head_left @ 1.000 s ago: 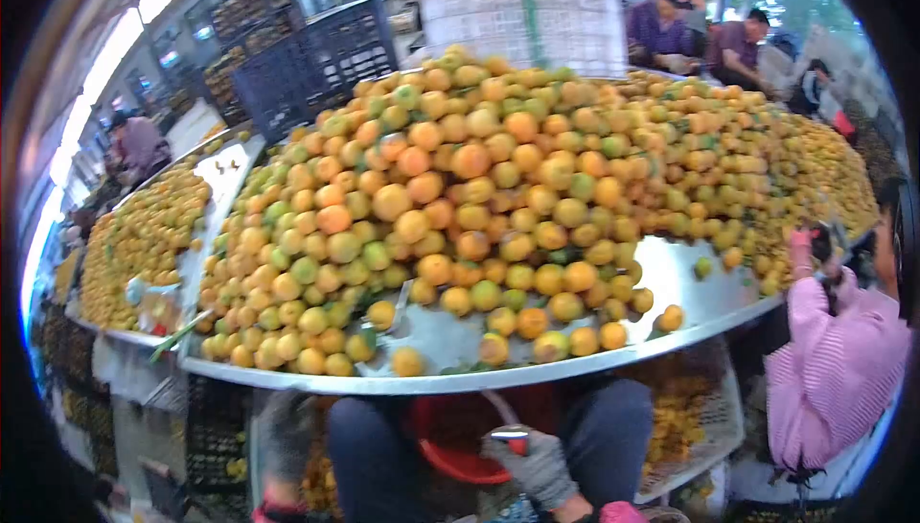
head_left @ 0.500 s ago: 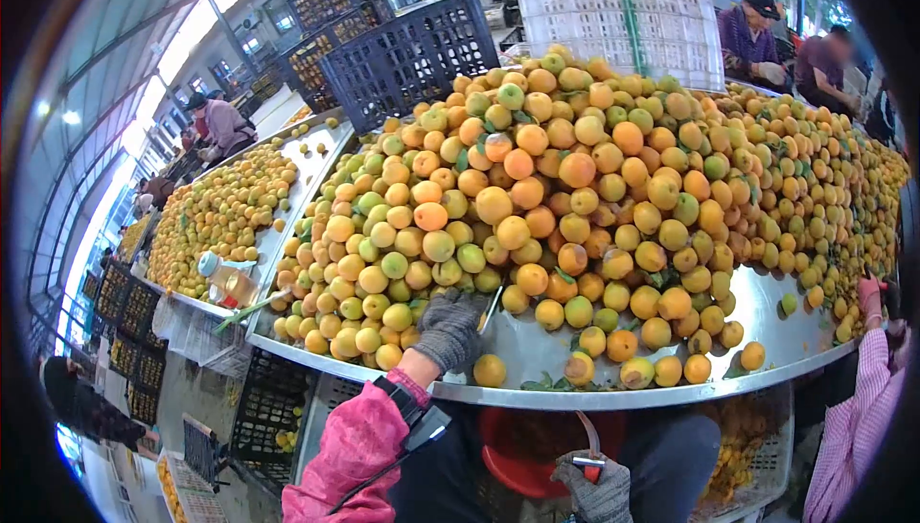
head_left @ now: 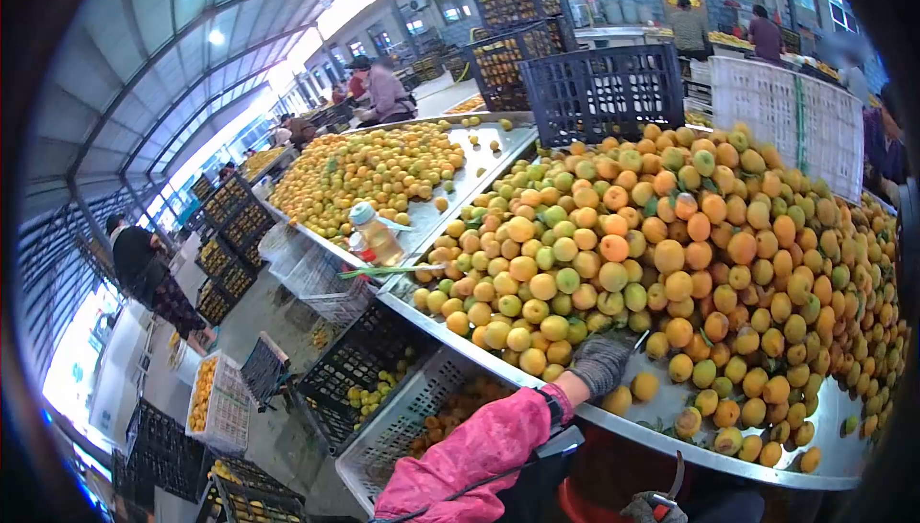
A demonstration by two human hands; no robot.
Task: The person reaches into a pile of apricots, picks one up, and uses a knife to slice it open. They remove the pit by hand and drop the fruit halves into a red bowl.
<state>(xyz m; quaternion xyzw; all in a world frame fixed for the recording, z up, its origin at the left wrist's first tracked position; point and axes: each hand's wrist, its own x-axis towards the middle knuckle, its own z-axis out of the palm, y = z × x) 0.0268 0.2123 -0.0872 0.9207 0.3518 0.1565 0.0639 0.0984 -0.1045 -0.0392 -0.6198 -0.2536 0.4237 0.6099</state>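
Note:
My left hand (head_left: 601,367), in a dark grey knitted glove below a pink sleeve, reaches to the lower edge of a big heap of yellow-orange and green fruit (head_left: 671,255) that look like apricots. Its fingers are hidden against the fruit, and a thin pale strip (head_left: 640,340) shows beside them. At the bottom of the view my right hand (head_left: 654,508), gloved too, is closed on a small curved knife (head_left: 678,475) with red at its handle. The blade points up, below the rim of the metal table (head_left: 767,473). A few loose fruit lie just right of my left hand.
A dark crate (head_left: 604,96) and a white crate (head_left: 786,120) stand behind the heap. Left, a second fruit table holds a bottle (head_left: 374,235). Crates with fruit (head_left: 374,384) sit on the floor below. A person (head_left: 149,269) stands far left; others work farther back.
The view has swung left, so the heap and both hands appear farther right. My left hand stays at the heap's lower edge; my right hand still holds the knife, lower in view.

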